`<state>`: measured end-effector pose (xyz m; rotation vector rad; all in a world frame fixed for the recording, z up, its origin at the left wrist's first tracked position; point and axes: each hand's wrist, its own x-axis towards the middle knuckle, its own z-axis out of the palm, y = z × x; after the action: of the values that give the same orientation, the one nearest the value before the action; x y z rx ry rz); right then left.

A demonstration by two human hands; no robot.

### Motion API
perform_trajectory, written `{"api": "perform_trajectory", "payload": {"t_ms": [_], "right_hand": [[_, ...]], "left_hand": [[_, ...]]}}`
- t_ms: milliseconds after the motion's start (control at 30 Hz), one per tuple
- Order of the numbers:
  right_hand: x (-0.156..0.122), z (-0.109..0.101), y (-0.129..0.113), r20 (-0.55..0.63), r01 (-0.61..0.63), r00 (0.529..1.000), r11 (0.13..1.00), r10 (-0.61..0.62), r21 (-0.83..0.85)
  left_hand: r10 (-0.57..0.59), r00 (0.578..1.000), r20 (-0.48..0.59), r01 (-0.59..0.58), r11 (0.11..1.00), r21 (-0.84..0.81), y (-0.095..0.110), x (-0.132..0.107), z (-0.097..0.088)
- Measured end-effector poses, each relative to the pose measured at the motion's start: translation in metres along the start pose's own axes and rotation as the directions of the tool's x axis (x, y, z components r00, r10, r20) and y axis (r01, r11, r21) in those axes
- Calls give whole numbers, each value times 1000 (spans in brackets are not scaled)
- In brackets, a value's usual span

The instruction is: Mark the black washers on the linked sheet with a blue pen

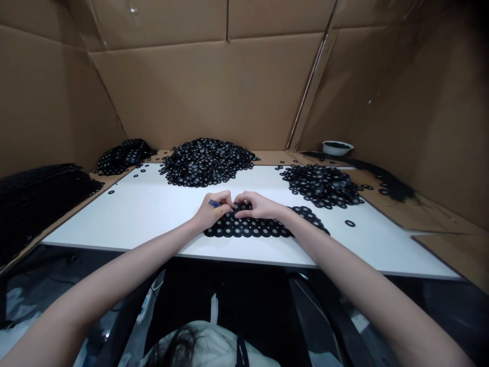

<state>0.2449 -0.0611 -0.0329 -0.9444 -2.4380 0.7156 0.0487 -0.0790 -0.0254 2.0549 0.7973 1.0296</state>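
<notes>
A strip of joined black rings (263, 229) lies flat near the front of the white board. My left hand (214, 210) is closed at the strip's left end, with the blue handle of a small slim tool (214, 203) showing between its fingers; the tool's tip cannot be made out. Curled over the strip's upper edge, my right hand (260, 206) pinches it between thumb and fingers, close to the left fingertips. The right forearm crosses over part of the strip.
A large heap of loose black rings (202, 160) stands at the back, a smaller heap (323, 186) at right. Dark bundled pieces (126, 154) and a black stack (42, 204) lie left. A white bowl (336, 148) stands back right. Cardboard walls (206, 92) enclose the board (126, 214).
</notes>
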Motion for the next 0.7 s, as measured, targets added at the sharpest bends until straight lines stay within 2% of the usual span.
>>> {"api": "perform_trajectory", "payload": {"t_ms": [400,700], "right_hand": [[0,0,1,32,1,999,999,-2,40],[0,0,-4,14,27,999,995,-29,94]], "left_hand": [[23,998,58,-27,997,78,-7,0,0],[49,989,142,-67,990,121,-2,-1,-1]]}}
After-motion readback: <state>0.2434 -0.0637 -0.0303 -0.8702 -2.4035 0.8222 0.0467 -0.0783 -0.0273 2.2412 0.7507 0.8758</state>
